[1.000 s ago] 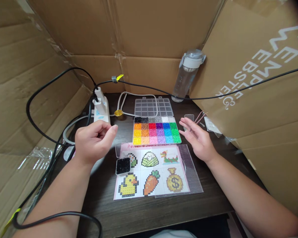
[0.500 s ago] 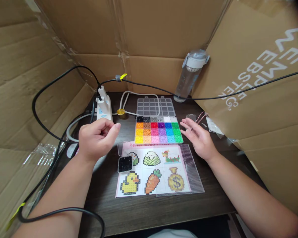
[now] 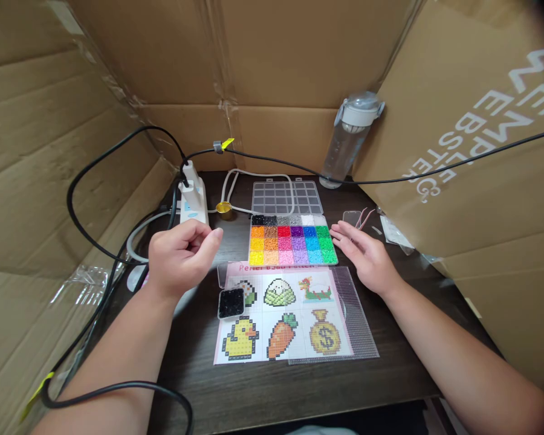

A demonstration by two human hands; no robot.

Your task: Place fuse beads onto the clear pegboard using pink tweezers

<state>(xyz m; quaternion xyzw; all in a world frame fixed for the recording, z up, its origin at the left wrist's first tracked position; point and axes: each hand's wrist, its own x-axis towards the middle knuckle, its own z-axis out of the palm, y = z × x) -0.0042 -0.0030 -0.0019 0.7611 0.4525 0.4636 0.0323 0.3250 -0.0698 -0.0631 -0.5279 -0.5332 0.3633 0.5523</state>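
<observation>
In the head view, the open bead box (image 3: 294,240) sits on the dark worktop (image 3: 194,374), its compartments filled with coloured beads. My left hand (image 3: 181,257) hovers to the left of the bead box, its fingers curled closed with the thumb along them; I can't tell if anything is inside. My right hand (image 3: 367,260) is just beside the box's right edge, fingers open and stretched towards it. The tweezers (image 3: 367,217) show behind those fingers, but I can't tell if I'm gripping them. In front of the bead box lies the pattern sheet (image 3: 262,341), with the small tray (image 3: 231,318) of black beads on its left part and the mesh pegboard (image 3: 362,332) overlapping its right side. Beyond the bead box is its clear lid (image 3: 274,196); the gold cup (image 3: 224,211) and power strip (image 3: 193,214) are to its left, and the bottle (image 3: 347,145) stands behind it to the right.
</observation>
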